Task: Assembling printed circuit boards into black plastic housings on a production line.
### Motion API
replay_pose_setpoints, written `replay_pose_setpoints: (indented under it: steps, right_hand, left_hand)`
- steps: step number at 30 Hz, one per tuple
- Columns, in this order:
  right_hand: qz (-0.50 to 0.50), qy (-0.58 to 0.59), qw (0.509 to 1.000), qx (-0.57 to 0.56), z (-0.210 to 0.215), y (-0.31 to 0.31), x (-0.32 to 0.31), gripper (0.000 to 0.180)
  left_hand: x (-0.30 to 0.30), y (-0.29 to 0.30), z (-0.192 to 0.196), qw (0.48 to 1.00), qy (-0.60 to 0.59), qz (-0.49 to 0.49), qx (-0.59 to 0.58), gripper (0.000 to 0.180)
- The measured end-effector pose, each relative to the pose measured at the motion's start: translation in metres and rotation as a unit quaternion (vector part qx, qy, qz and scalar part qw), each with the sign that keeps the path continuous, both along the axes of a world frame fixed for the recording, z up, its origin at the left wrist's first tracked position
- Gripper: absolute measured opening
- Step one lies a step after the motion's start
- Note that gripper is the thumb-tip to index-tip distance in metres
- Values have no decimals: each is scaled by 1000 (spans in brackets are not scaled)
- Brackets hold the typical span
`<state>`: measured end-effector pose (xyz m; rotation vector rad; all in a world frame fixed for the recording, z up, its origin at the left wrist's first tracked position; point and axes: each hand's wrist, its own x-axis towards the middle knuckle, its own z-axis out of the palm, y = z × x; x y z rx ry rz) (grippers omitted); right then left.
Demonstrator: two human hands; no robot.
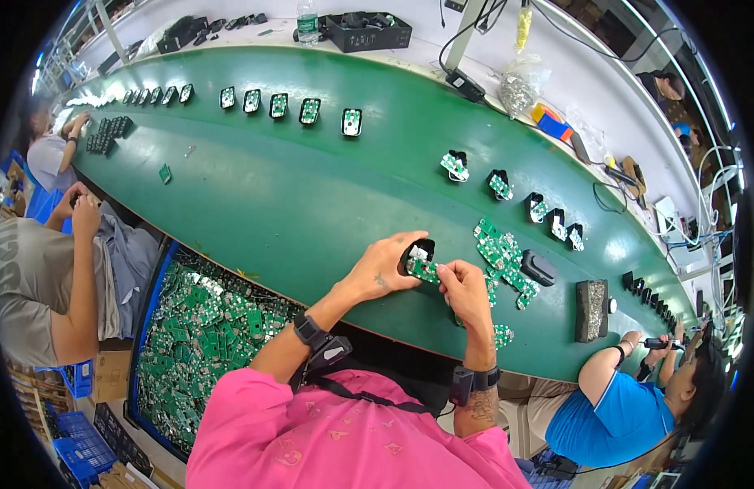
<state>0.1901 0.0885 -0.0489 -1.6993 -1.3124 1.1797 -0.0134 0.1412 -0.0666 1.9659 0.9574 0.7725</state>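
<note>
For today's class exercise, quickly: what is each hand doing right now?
Left hand: closed around a small black housing.
Right hand: closed, pinching a green circuit board at that housing.

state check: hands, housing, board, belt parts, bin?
left hand: gripping black housing, open side up
right hand: pinching green circuit board at the housing
loose boards: piled on green belt, not in housings
spare black housing: lying on belt by the pile
housings with boards: spaced in a row along belt
blue bin: full of green boards
</note>
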Motion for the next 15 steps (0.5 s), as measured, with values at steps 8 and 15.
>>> replay_pose_setpoints:
  steps: [8, 15]
  right_hand:
    - [-13, 46, 996, 80, 14, -16, -11, 21]
    - [-63, -104, 963, 239, 28, -32, -22, 12]
  left_hand:
    - [5, -30, 24, 993, -118, -9, -24, 71]
    - [13, -46, 27, 955, -173, 1, -239, 54]
